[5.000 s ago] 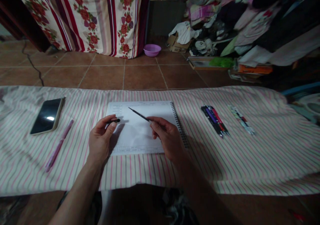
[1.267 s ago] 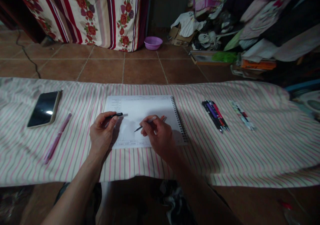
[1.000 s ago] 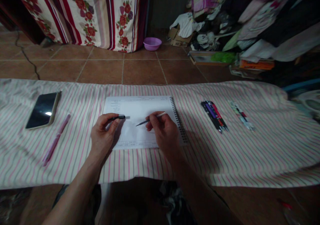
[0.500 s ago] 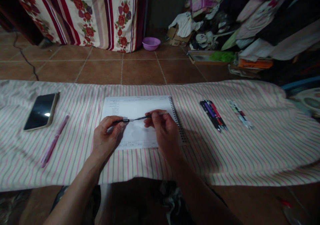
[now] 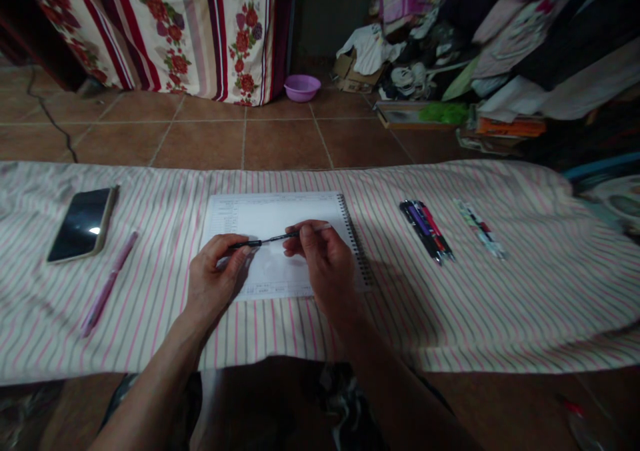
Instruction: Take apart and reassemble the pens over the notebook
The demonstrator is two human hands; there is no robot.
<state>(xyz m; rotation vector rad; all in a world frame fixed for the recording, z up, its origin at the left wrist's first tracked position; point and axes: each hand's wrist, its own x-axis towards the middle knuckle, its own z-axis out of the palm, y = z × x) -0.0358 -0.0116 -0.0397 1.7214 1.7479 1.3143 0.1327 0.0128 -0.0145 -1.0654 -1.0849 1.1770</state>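
Observation:
My left hand (image 5: pixel 216 271) pinches a short black tube-shaped pen part (image 5: pixel 249 243) between thumb and fingers; whether it is a cap or a barrel I cannot tell. Facing it, my right hand (image 5: pixel 327 257) is closed on a slim pen (image 5: pixel 290 235) with a dark front and a pale rear end. The pen's thin tip points left and meets the open end of the black part, or goes slightly into it. Both hands are above a spiral notebook (image 5: pixel 285 209), whose white page has printed lines at its edges.
A striped cloth (image 5: pixel 160 284) covers the low surface. A phone (image 5: pixel 80 224) and a pink pen (image 5: pixel 111 283) lie left. Several pens (image 5: pixel 427 231) and a pale patterned group of pens (image 5: pixel 480 229) lie right. A purple basin (image 5: pixel 303 89) stands on the tiled floor.
My right hand has moved slightly left with the pen. The gap between the pen's tip and the black part in my left hand has closed.

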